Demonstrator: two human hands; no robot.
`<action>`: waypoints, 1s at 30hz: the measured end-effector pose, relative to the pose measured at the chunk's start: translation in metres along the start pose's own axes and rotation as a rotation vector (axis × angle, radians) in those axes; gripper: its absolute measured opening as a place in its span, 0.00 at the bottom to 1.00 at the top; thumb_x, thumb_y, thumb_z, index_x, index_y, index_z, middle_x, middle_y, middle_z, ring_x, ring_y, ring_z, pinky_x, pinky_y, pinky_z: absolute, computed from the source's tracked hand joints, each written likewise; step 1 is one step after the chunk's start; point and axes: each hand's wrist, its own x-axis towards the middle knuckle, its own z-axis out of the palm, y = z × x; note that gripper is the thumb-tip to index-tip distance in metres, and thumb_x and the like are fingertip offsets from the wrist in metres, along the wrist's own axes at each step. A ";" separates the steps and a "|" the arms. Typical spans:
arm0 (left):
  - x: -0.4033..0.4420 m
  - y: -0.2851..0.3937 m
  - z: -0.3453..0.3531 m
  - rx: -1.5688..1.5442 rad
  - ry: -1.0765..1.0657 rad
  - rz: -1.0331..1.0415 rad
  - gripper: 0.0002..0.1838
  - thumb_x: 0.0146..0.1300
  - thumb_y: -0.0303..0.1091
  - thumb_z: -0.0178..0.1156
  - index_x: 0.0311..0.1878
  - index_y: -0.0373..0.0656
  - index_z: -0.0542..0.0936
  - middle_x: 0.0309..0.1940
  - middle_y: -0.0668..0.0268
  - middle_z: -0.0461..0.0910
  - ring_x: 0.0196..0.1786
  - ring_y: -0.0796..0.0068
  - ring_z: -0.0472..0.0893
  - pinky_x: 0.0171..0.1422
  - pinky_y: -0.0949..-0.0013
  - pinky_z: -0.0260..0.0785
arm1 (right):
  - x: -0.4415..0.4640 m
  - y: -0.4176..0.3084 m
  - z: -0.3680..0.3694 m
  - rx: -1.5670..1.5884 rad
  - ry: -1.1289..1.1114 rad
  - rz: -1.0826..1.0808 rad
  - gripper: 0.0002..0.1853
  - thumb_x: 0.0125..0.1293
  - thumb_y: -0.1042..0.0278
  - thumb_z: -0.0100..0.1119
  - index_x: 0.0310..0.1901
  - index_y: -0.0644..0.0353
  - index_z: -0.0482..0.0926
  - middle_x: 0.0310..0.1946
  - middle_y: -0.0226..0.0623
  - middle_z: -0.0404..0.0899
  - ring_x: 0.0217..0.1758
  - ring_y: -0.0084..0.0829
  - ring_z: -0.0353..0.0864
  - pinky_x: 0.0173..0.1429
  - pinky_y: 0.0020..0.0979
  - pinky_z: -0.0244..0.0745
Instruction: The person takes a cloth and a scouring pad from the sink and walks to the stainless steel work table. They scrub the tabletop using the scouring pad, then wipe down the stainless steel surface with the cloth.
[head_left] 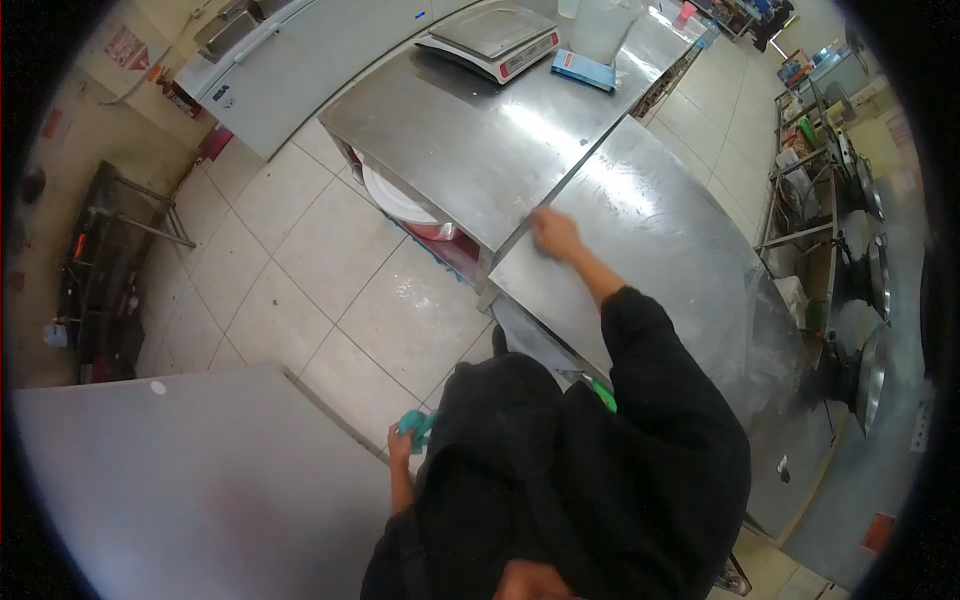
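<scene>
My left hand (400, 442) hangs low beside my body, closed around a crumpled teal cloth (416, 430). My right hand (556, 236) reaches over the steel worktable (660, 240), near the seam where it meets a second steel table (450, 130). Its fingers look curled down toward the surface and are smeared by motion. Whatever lies under them, if anything, is hidden; only a greyish blur shows there.
A digital scale (495, 40) stands on the far table, with a blue packet (583, 70) and a translucent container (602, 30) beside it. Below is a white basin (395, 195). Woks (872, 375) line the right side. A large grey surface (200, 470) is at lower left.
</scene>
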 end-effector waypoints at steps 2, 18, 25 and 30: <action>-0.026 0.035 -0.017 0.039 -0.019 -0.104 0.27 0.51 0.30 0.65 0.57 0.36 0.73 0.44 0.50 0.81 0.46 0.58 0.81 0.51 0.62 0.74 | -0.003 -0.020 -0.011 0.003 -0.157 -0.054 0.10 0.66 0.61 0.51 0.43 0.55 0.77 0.40 0.43 0.79 0.43 0.50 0.79 0.45 0.46 0.74; -0.015 -0.079 -0.005 -0.223 -0.222 -0.227 0.28 0.53 0.31 0.65 0.58 0.34 0.71 0.45 0.49 0.79 0.49 0.57 0.80 0.52 0.61 0.72 | -0.050 -0.037 -0.022 0.102 0.157 0.296 0.10 0.68 0.59 0.50 0.38 0.57 0.75 0.37 0.47 0.77 0.41 0.52 0.78 0.43 0.46 0.72; -0.031 -0.032 -0.039 0.065 0.027 -0.067 0.28 0.52 0.33 0.65 0.57 0.34 0.72 0.45 0.49 0.79 0.48 0.57 0.80 0.53 0.61 0.72 | -0.089 -0.053 0.011 -0.002 0.248 0.329 0.09 0.66 0.61 0.51 0.38 0.57 0.76 0.34 0.45 0.78 0.37 0.51 0.79 0.43 0.45 0.72; 0.015 -0.055 -0.033 -0.050 -0.136 -0.187 0.29 0.52 0.35 0.65 0.58 0.36 0.72 0.47 0.48 0.79 0.49 0.56 0.80 0.54 0.60 0.72 | -0.127 -0.083 -0.004 0.135 0.157 0.029 0.09 0.66 0.61 0.53 0.37 0.57 0.77 0.33 0.44 0.78 0.36 0.50 0.79 0.41 0.45 0.73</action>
